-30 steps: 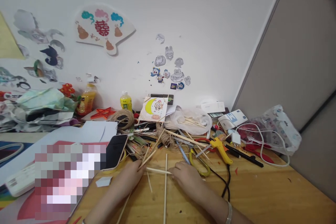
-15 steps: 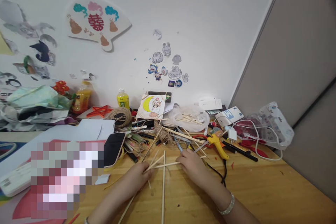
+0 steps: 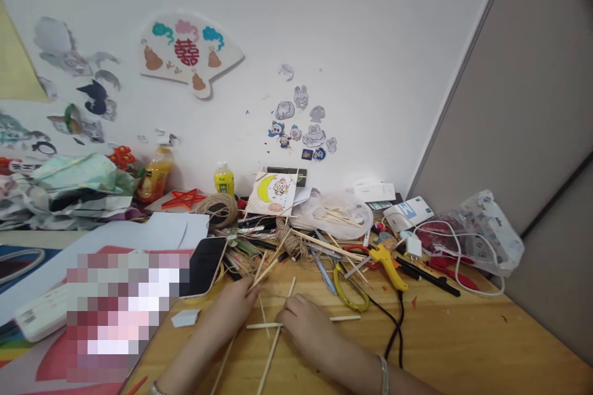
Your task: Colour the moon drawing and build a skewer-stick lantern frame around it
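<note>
My left hand (image 3: pixel 229 310) rests on the wooden table (image 3: pixel 463 345) with its fingers curled onto the lower end of a thin bamboo stick (image 3: pixel 262 276) that slants up to the right. My right hand (image 3: pixel 303 328) lies over the crossing of two more sticks: a long one (image 3: pixel 277 336) running from the near edge up to the right, and a crosswise one (image 3: pixel 345 318) lying flat on the table. Its fingers are bent down onto them; the crossing itself is hidden under the hand.
Yellow-handled scissors (image 3: pixel 348 293), a yellow glue gun (image 3: pixel 389 265) with a black cord, twine (image 3: pixel 293 245), pens and loose sticks clutter the table behind my hands. A phone (image 3: pixel 205 265) lies at the left beside papers. Bottles (image 3: pixel 223 179), a bag of sticks (image 3: pixel 336 213) and a charger (image 3: pixel 412 245) line the wall.
My right hand moved left and nearer to me, onto the crossed sticks. The long stick now tilts instead of lying straight, and the crosswise stick lies lower on the table.
</note>
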Motion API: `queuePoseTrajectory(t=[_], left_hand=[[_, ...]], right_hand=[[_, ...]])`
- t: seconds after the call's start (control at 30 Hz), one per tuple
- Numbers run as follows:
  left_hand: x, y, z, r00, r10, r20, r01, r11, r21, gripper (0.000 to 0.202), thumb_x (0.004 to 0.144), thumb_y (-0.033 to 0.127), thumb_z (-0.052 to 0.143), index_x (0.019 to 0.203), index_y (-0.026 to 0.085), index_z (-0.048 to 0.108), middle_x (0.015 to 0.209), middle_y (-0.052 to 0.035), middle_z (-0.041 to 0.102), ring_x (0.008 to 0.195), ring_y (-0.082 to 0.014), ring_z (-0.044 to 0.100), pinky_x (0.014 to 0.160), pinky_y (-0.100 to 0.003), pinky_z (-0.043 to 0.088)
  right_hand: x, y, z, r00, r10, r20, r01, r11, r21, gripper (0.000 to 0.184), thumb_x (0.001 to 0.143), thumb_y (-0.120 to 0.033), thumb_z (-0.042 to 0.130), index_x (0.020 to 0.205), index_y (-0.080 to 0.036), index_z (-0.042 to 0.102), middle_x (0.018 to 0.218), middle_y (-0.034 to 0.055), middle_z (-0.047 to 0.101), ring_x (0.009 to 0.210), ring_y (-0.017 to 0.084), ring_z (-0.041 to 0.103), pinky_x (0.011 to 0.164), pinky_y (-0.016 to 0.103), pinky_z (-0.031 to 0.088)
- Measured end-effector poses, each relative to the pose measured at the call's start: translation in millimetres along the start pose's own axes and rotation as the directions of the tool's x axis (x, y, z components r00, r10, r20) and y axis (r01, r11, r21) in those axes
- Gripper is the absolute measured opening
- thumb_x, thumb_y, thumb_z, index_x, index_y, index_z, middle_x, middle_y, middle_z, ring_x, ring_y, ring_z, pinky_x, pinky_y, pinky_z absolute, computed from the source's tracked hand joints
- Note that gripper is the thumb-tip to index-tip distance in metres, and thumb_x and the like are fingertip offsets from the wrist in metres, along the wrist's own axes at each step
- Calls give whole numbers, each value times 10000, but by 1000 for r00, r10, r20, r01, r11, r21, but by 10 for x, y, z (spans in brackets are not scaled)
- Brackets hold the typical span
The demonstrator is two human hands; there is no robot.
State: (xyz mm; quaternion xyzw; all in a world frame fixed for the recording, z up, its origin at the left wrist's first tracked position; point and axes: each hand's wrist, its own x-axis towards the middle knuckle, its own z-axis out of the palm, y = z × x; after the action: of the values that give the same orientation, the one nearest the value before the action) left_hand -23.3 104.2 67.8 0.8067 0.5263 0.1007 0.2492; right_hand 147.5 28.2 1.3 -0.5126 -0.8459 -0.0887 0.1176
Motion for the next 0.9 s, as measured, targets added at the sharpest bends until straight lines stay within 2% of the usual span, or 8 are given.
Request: queuePoseTrajectory(t=[0.17, 0.27, 0.33, 0.43, 0.53, 0.6, 0.73, 0.9], left_hand=[[81, -149, -122, 996, -31, -88, 32, 999, 6, 316, 916, 309, 327, 818, 172, 594, 867, -104, 712, 824, -235, 645, 708, -265, 423], [96, -189, -148, 994, -37, -104, 38, 999, 8, 327, 911, 314, 317, 826, 169, 597, 882, -110, 707, 825, -240, 641, 703, -271, 422], [78, -185, -148, 995, -28, -93, 29, 1000, 7, 321, 901, 313, 329, 823, 173, 607, 888, -103, 711, 823, -239, 644, 700, -270, 424], [13, -141, -136, 999, 9, -39, -9, 1000, 0, 307, 887, 324, 366, 821, 176, 627, 874, -91, 720, 806, -236, 650, 688, -267, 428], [-77, -72, -100, 998, 44, 34, -44, 999, -3, 276, 867, 295, 398, 805, 183, 643, 864, -88, 729, 790, -231, 656, 686, -269, 429], [-134, -26, -54, 996, 46, 71, -47, 999, 13, 259, 845, 254, 407, 772, 186, 646, 863, -103, 734, 785, -242, 658, 684, -285, 426], [-199, 55, 66, 989, 53, 135, -56, 998, 21, 254, 823, 224, 409, 753, 169, 647, 882, -138, 733, 788, -262, 659, 679, -311, 429], [-228, 167, 142, 979, 100, 180, -86, 993, -82, 248, 816, 195, 380, 793, 168, 626, 886, -101, 721, 818, -233, 654, 713, -292, 457]], right_hand=[[259, -201, 11, 988, -151, -15, 150, 988, -43, 62, 883, -199, 586, 861, -158, 627, 835, 43, 628, 776, 173, 537, 613, 254, 421], [332, -263, -51, 986, -165, 26, 165, 986, -15, 48, 872, -174, 586, 881, -153, 628, 864, 47, 635, 797, 182, 549, 619, 262, 427], [301, -244, -104, 992, -111, 57, 110, 994, 15, 105, 889, -149, 553, 949, -151, 640, 906, 58, 650, 831, 187, 561, 649, 264, 433], [154, -137, -193, 991, 52, 122, -61, 995, 74, 191, 912, -138, 507, 1039, -169, 646, 951, 65, 662, 880, 192, 576, 693, 266, 432], [-10, -12, -272, 958, 215, 191, -243, 961, 135, 217, 911, -119, 471, 959, -186, 671, 944, 56, 658, 890, 184, 586, 709, 258, 421], [-65, 41, -301, 940, 278, 199, -312, 936, 166, 235, 901, -101, 457, 933, -187, 674, 952, 54, 653, 901, 174, 587, 726, 247, 415], [-26, 70, -267, 938, 281, 204, -313, 939, 145, 242, 900, -100, 453, 941, -185, 675, 962, 62, 658, 903, 182, 588, 729, 248, 414], [53, 76, -170, 967, 219, 129, -236, 963, 131, 260, 900, -70, 444, 955, -177, 674, 977, 71, 667, 899, 198, 586, 728, 263, 421]])
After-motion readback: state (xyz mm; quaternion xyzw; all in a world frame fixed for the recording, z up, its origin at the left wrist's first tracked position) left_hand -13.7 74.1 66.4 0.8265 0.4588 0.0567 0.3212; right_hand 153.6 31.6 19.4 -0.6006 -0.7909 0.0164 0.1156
